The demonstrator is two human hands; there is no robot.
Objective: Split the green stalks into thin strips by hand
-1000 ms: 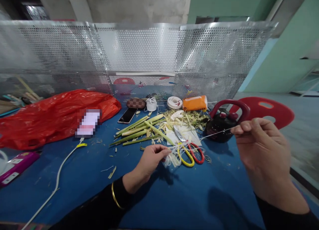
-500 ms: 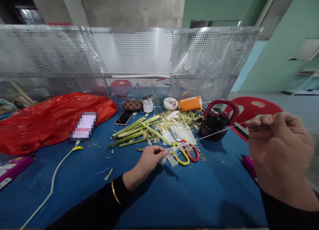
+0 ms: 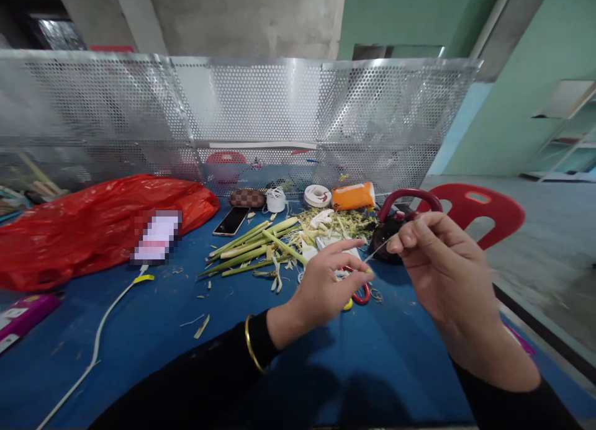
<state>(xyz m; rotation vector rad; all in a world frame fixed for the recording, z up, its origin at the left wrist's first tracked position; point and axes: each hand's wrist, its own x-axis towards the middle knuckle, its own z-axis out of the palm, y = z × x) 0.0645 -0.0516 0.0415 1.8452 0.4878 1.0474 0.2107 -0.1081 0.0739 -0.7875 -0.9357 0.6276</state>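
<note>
A thin white thread [image 3: 379, 249] runs between my two hands above the table. My right hand [image 3: 447, 275] pinches one end of it between thumb and forefinger, in front of the dark kettle [image 3: 386, 234]. The other end reaches the thumb and forefinger of my left hand [image 3: 326, 284], which are closed on it while the remaining fingers stretch out. Behind and below the left hand lie scissors [image 3: 362, 293] with red and yellow handles, mostly hidden. Just beyond are peeled green stalks [image 3: 251, 247] and a heap of shredded peelings [image 3: 344, 222].
A red plastic bag [image 3: 93, 231] and a phone [image 3: 157, 236] on a white cable lie at left. Along the back stand a checkered case [image 3: 246, 198], white string roll [image 3: 275, 200], white spool [image 3: 317, 196] and orange packet [image 3: 352, 196], before a perforated metal screen [image 3: 261, 101]. A red chair [image 3: 498, 213] is at right.
My right hand has come left and inward, nearer my left hand. The left hand has moved right, over the scissors, its fingers spreading more. The thread span between them is much shorter.
</note>
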